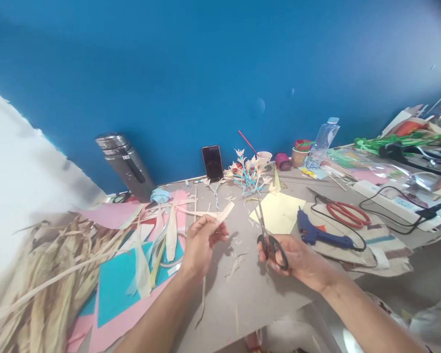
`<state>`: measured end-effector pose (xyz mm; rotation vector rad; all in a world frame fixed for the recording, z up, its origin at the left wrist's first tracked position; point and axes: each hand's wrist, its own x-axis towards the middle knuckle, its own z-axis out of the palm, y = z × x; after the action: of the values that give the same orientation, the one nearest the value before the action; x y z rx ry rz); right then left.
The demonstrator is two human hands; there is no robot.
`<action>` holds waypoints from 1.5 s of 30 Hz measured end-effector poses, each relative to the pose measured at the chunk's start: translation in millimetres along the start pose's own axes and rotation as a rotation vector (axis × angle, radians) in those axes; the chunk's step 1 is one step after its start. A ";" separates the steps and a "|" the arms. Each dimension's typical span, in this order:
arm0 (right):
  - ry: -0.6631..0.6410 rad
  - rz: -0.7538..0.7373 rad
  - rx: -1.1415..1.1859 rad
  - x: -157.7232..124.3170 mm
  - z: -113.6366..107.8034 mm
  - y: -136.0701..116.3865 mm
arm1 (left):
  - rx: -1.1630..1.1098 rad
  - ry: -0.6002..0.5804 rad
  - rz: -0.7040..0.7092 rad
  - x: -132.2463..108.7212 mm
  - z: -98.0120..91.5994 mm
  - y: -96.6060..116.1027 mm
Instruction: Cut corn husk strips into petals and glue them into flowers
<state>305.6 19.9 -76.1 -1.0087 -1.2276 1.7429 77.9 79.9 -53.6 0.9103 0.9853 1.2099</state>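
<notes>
Pinching, left hand: the left hand has its thumb and fingertips closed on one flat, pale, dry strip, which slants up and to the right above the grey table.
Gripping, right hand: the right hand has its fingers through the loops of the black-handled scissors; the blades are nearly closed and point away, just right of the strip.
Scissors: two pairs; the red scissors lie flat further right.
Glue gun: one blue plastic glue gun with a black cord.
Paper: one square-cornered yellow sheet; turquoise sheets lie on pink ones.
Leaves: one heap of dried leaves, long, fibrous and straw-coloured.
Back edge: one cylindrical steel flask; one dark phone standing upright; one cluster of paper flowers; one clear bottle.
</notes>
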 end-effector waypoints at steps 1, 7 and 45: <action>0.013 -0.015 -0.030 0.2 3.4 2.0 | -0.021 -0.016 0.014 -1.6 1.5 1.1; 0.211 -0.032 -0.406 7.8 20.1 -1.0 | -0.037 -0.090 0.044 -8.8 6.2 4.7; 0.379 -0.018 -0.456 -0.6 3.0 6.2 | 0.879 -0.340 0.085 13.8 -25.4 -3.9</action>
<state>302.2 16.8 -81.2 -1.5046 -1.3990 1.2002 56.1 94.0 -67.0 1.7901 1.2125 0.6170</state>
